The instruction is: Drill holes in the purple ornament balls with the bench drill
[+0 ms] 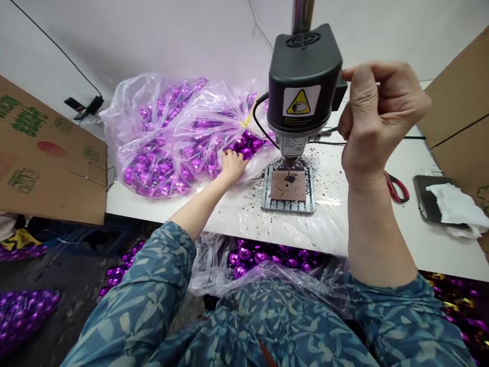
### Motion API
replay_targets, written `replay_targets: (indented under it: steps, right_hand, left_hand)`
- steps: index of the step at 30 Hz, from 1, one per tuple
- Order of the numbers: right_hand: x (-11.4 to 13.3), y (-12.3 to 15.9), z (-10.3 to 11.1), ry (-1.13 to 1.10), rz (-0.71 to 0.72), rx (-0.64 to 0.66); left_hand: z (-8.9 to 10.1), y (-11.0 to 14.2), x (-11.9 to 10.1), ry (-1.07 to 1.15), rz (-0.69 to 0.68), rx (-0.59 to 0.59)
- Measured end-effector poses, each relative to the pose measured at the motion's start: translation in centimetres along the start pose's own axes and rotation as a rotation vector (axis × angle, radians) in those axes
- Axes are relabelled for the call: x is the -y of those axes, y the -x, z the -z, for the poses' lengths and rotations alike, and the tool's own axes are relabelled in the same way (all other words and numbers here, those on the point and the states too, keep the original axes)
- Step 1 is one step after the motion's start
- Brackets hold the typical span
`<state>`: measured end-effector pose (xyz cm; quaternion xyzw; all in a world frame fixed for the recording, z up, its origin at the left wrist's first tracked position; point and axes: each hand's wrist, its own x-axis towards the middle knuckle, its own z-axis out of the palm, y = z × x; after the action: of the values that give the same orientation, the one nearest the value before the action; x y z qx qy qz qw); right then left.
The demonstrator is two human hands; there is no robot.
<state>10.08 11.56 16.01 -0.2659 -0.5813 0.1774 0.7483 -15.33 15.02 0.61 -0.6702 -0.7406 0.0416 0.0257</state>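
My left hand [234,165] reaches into the mouth of a clear plastic bag [143,89]. Its fingers are slightly apart on shiny purple balls [246,152], and none is seen lifted. To the right, my right hand [382,109] is closed beside the black head of a drill press [305,66]. A metal lever [326,132] runs from the drill press toward its curled fingers, which hide the lever's end. Under the drill chuck [291,161], a brown square board [277,189] with a small dark hole lies on a slotted metal base [288,206]. Dark shavings surround it.
Red-handled scissors [397,187] lie right of my forearm, near a black tray-like item [424,204] under a white cloth [456,206]. Cardboard boxes [57,168] flank the white table [328,232]. Below its front edge, an open bag holds more purple balls [263,256]. A cable hangs behind.
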Motion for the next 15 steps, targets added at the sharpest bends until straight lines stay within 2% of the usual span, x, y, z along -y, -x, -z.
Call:
replay_targets:
  steps: [4,8,12,15]
  right_hand:
    - [-0.2,0.1,-0.1,-0.004,0.004,-0.012]
    - [-0.2,0.4,-0.1,0.009,-0.012,-0.005]
    - [-0.1,0.6,-0.2,0.002,-0.024,-0.019]
    - [-0.1,0.5,-0.4,-0.010,-0.019,-0.037]
  left_hand:
    - [-2.1,3.8,-0.1,0.091,-0.081,-0.069]
    - [-2.7,6.4,1.4,0.156,0.000,-0.054]
    - [-2.0,6.3,2.5,0.179,0.108,-0.022]
    - [-1.6,5.4,2.2,0.270,0.117,-0.038]
